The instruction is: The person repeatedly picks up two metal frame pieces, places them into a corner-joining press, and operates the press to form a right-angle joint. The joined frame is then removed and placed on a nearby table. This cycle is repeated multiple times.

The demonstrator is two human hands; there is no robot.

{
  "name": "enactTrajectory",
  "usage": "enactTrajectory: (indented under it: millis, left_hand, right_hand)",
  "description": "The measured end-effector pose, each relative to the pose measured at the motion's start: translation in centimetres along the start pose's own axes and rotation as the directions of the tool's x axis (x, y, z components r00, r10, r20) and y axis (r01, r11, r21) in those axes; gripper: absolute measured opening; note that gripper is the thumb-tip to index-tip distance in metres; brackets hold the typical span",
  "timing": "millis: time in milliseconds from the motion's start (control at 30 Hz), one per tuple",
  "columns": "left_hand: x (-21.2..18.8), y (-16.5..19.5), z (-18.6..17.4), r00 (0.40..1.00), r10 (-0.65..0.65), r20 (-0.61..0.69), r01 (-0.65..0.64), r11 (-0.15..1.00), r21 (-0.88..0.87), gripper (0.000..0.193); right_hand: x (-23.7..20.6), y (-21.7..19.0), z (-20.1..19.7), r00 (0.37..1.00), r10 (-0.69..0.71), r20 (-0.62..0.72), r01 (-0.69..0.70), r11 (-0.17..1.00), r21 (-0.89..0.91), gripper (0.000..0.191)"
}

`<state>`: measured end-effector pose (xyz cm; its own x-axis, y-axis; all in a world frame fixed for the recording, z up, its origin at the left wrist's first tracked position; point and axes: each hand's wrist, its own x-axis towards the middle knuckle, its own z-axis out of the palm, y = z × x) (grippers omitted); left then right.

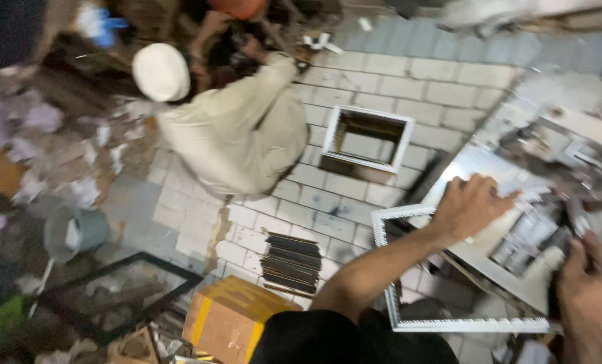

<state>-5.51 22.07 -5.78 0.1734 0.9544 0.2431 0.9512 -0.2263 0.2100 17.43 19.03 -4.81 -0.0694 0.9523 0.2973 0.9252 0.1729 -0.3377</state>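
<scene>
The left hand (473, 205) is spread open, fingers splayed, palm pressed on a mirror panel (479, 168) at 3 o'clock — the white ornate frame (463, 325) lies just beneath, toward 5 o'clock. The right hand (591, 290) is seen at 4 o'clock, blurred; its grip cannot be told. A crouched person in a white cap (160, 71) is seen at 11 o'clock, a cardboard box (230, 317) at 6 — 1 small white frame (368, 138) rests at centre.

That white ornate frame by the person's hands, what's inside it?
Inside the white ornate frame there is no picture or glass: pale floor tiles show through. The left hand and forearm cross its top, and a white panel covers its right side, hiding the rest.
</scene>
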Motion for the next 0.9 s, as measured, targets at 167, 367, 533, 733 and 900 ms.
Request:
enactTrajectory:
  millis: [167,367,533,733,900]
  left_hand:
    - [0.5,0.6,-0.7,0.989,0.032,-0.146,-0.05,0.991,-0.122,0.035]
    - [0.3,2.1,-0.9,0.989,0.086,-0.119,-0.103,0.983,-0.151,0.033]
    - [0.3,2.3,-1.7,0.995,0.046,-0.094,-0.061,0.984,-0.168,0.033]
    - [0.4,2.2,-1.7,0.995,0.036,-0.097,-0.05,0.988,-0.147,0.034]
    - [0.3,2.2,-1.6,0.996,0.024,-0.08,-0.036,0.989,-0.14,0.034]
  right_hand:
    - [1.4,-0.3,-1.9,0.998,0.0,-0.058,-0.007,0.994,-0.113,0.018]
    - [1.2,-0.7,-4.2,0.994,0.076,-0.076,-0.082,0.994,-0.072,0.026]
    - [1.5,-1.5,-4.9,0.994,0.101,-0.034,-0.102,0.994,-0.039,0.029]
    - [1.1,-0.8,-4.1,0.993,0.107,-0.041,-0.109,0.993,-0.044,0.028]
    - [0.6,-0.3,-3.7,0.994,0.102,-0.025,-0.104,0.993,-0.054,0.025]
